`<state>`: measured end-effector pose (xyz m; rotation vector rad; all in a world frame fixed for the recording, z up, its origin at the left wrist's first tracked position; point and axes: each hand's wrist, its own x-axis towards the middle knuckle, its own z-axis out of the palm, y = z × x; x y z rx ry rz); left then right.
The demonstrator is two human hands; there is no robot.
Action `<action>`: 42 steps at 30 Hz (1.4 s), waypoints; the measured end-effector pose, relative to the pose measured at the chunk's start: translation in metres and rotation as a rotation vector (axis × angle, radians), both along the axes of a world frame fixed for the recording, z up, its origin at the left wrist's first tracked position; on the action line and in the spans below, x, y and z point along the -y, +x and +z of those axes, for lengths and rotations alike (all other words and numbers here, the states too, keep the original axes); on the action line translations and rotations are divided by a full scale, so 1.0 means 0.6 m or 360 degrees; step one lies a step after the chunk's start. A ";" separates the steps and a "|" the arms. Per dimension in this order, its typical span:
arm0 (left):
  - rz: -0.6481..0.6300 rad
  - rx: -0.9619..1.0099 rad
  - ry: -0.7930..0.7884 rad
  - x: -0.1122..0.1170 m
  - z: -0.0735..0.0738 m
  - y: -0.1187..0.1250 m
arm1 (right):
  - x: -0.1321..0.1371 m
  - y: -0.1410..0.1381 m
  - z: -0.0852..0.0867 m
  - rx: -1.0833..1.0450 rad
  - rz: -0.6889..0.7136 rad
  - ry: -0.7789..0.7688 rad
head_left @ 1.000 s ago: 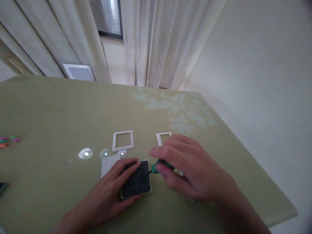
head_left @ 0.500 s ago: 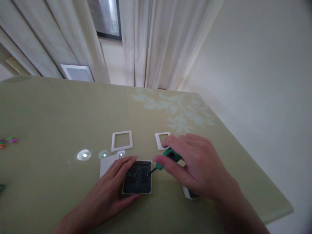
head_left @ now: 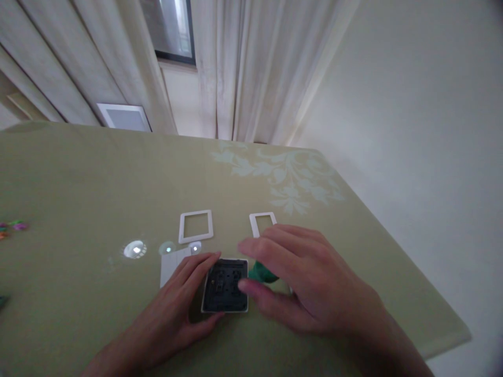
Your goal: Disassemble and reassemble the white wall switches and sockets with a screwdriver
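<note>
A square switch module (head_left: 225, 286), dark back side up with a white rim, lies on the olive tablecloth (head_left: 98, 178). My left hand (head_left: 176, 309) rests on the cloth and grips the module's left edge between fingers and thumb. My right hand (head_left: 306, 285) is curled round a green-handled screwdriver (head_left: 262, 273), of which only part of the handle shows; its tip is hidden at the module's right edge. A white flat plate (head_left: 172, 263) lies just left of the module, partly under my left fingers.
Two white square frames (head_left: 196, 226) (head_left: 261, 223) lie beyond the hands, the right one partly hidden by my fingers. Small coloured bits (head_left: 13, 227) sit at the far left edge. The table's right edge drops off near a plain wall. Curtains hang behind.
My right hand has moved down and left, closer over the module, so the screwdriver's shaft no longer shows. The module has shifted slightly. My left hand has stayed in place.
</note>
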<state>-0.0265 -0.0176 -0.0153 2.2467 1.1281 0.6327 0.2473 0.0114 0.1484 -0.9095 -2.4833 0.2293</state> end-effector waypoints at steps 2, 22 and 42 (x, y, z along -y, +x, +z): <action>0.0060 -0.0002 0.0016 0.003 -0.004 0.004 | -0.001 0.001 -0.005 0.0004 -0.0132 0.0120; 0.0103 0.0073 0.0057 0.017 -0.007 0.023 | -0.017 -0.037 -0.045 -0.0381 0.0047 0.0034; 0.0051 0.0105 0.0032 0.016 0.002 0.025 | -0.011 -0.036 -0.037 -0.0451 0.0181 -0.0154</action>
